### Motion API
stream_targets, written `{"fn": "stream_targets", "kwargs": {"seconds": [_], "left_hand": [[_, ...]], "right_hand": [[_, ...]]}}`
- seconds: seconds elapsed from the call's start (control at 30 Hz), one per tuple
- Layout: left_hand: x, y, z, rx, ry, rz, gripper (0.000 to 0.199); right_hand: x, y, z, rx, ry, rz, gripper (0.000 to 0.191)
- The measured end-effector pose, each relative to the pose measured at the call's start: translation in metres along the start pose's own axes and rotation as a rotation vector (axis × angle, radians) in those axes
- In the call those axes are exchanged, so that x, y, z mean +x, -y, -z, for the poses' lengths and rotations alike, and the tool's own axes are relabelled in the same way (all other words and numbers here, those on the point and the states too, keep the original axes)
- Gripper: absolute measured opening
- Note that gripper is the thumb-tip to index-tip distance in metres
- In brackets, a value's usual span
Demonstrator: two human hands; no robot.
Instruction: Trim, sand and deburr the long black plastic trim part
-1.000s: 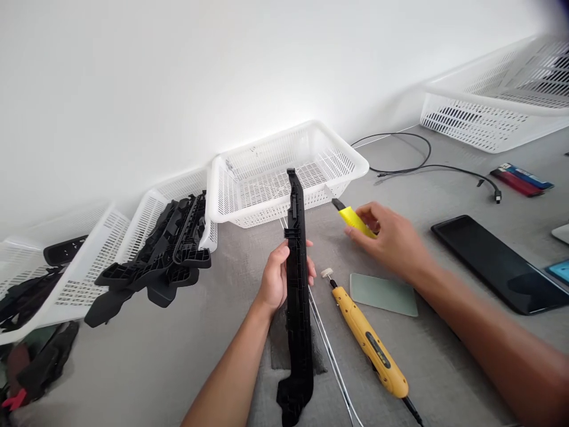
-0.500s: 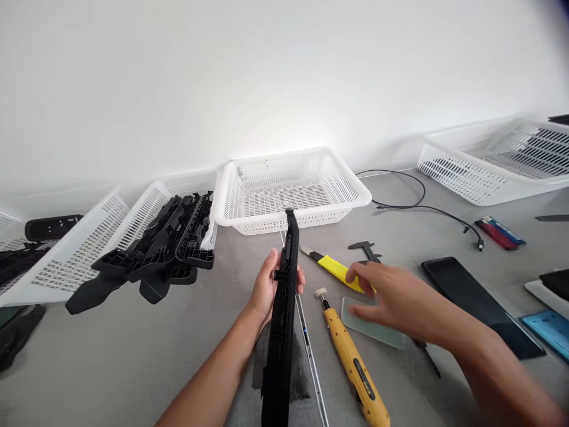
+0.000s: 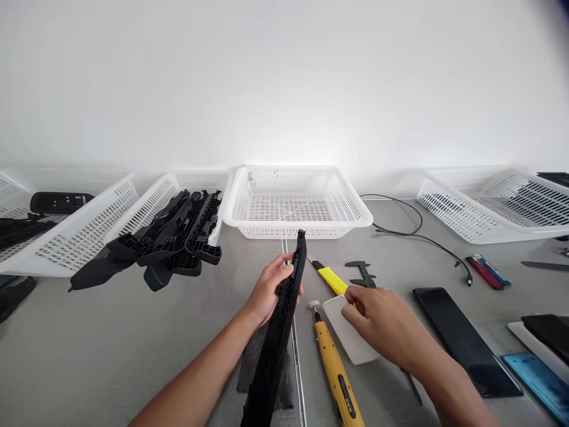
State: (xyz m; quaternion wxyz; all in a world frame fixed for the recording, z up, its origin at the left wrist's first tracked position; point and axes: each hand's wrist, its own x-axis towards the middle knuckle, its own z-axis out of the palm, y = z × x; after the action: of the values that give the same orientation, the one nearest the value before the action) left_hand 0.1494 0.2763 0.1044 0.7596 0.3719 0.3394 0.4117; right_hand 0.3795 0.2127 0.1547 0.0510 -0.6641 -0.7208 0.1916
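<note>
My left hand (image 3: 267, 292) is wrapped round a long black plastic part (image 3: 278, 332), which slants from the bottom edge up toward the middle basket. My right hand (image 3: 377, 314) has its fingers curled at the end of a yellow-handled knife (image 3: 332, 280); its fingertips are partly hidden. Beneath the right hand lies a pale translucent plate (image 3: 351, 332). A yellow rotary tool (image 3: 334, 373) with a small white tip lies between the black part and the plate. Just beyond the right hand is a dark caliper (image 3: 365, 274).
A white basket (image 3: 297, 225) stands at the centre back. Black parts (image 3: 178, 237) overhang a basket on the left. Another basket (image 3: 489, 231) is at the right, with a cable (image 3: 418, 235), red-and-blue packs (image 3: 489, 271) and a black phone-like slab (image 3: 466, 341) nearer.
My right hand has closed its fingers at the knife's handle. The black part tilts more to the right at its top, and the pale plate is turned. The whole view has shifted.
</note>
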Motion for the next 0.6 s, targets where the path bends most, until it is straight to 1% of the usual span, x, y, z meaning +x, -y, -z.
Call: {"fn": "stream_targets", "kwargs": {"seconds": [0.07,0.17,0.23,0.3,0.37,0.4,0.43,0.5,0.57,0.6], "left_hand": [[0.0,0.001,0.001,0.025,0.015,0.02,0.044],[0.0,0.004,0.002,0.059,0.03,0.046,0.034],[0.0,0.006,0.003,0.087,0.018,0.034,0.036],[0.001,0.007,0.002,0.105,-0.012,0.005,0.043],[0.003,0.009,0.002,0.114,-0.031,-0.018,0.049],[0.003,0.009,0.002,0.12,-0.031,-0.023,0.052],[0.003,0.01,0.002,0.129,-0.025,-0.024,0.054],[0.003,0.01,0.001,0.158,-0.009,-0.023,0.057],[0.003,0.01,0.0,0.202,0.009,-0.035,0.058],[0.002,0.009,0.0,0.231,0.014,-0.055,0.058]], "right_hand": [[0.007,-0.004,0.0,0.234,-0.062,0.04,0.024],[0.019,-0.005,-0.004,0.673,-0.159,0.083,0.022],[0.028,0.001,-0.008,0.896,-0.152,0.058,0.022],[0.037,0.01,-0.015,1.062,-0.098,-0.008,0.02],[0.044,0.02,-0.022,1.174,-0.054,-0.118,0.014],[0.046,0.025,-0.025,1.2,-0.039,-0.162,0.018],[0.047,0.029,-0.029,1.212,-0.027,-0.18,0.027],[0.047,0.034,-0.034,1.221,0.004,-0.137,0.043],[0.044,0.036,-0.038,1.246,0.007,-0.053,0.047],[0.043,0.036,-0.039,1.268,-0.019,-0.025,0.047]]}}
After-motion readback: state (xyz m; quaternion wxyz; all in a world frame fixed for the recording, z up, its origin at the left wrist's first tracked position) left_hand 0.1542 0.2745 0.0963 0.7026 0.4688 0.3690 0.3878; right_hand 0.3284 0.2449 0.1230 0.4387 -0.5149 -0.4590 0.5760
